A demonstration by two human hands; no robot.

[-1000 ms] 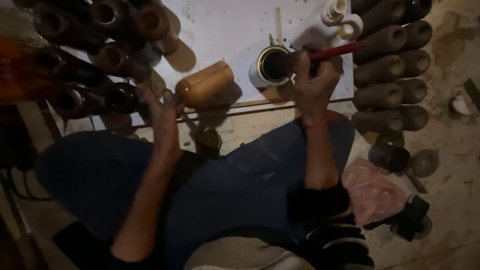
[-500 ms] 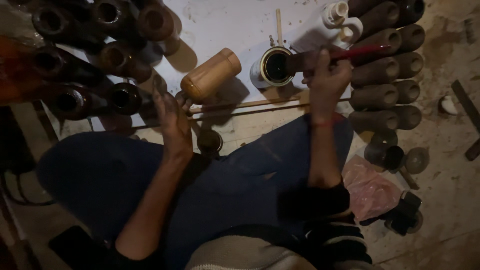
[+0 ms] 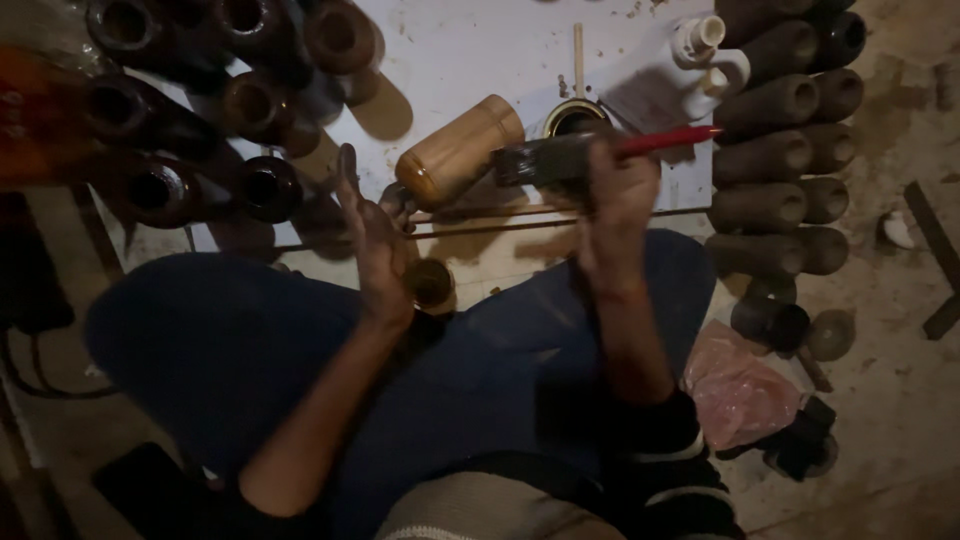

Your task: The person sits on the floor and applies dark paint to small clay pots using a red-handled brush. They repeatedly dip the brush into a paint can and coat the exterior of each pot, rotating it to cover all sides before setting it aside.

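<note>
My right hand (image 3: 618,195) grips a red-handled paintbrush (image 3: 600,152) held level, its dark bristles pointing left toward a light tan bamboo cup (image 3: 458,150). That cup sits tilted on a stick held up by my left hand (image 3: 370,232), whose fingers are at the cup's base end. Behind the brush stands a small open tin (image 3: 574,117) with dark liquid in it. My blue-clad knees lie below both hands.
Dark coated cups (image 3: 230,110) crowd the upper left on a white sheet (image 3: 470,50). A column of dull brown cups (image 3: 790,150) lies at the right. Two white bottles (image 3: 705,60), a thin long rod (image 3: 500,228), a small round lid (image 3: 430,282) and a pink bag (image 3: 735,390) are nearby.
My right hand has lifted the brush out of the tin and brought it left to the tan cup. The left hand has raised and tilted the cup.
</note>
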